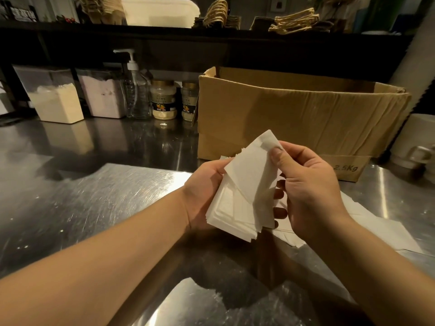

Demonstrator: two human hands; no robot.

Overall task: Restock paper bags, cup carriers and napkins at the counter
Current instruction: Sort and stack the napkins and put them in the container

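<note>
A fanned stack of white paper napkins [244,196] is held above the steel counter [94,196]. My left hand [202,194] grips the stack from the left side, fingers curled behind it. My right hand [306,184] pinches the top sheets near their upper corner with the thumb on front, other fingers behind the stack. More white napkins [367,222] lie flat on the counter under and to the right of my right hand. An open brown cardboard box [294,118] stands just behind the hands.
Along the back stand two clear powder bins [56,100], a pump bottle [137,90] and two jars [163,100]. The upper shelf holds a white tub [160,10] and bundles of brown bags with twine handles [294,20]. A white container [414,142] sits at far right.
</note>
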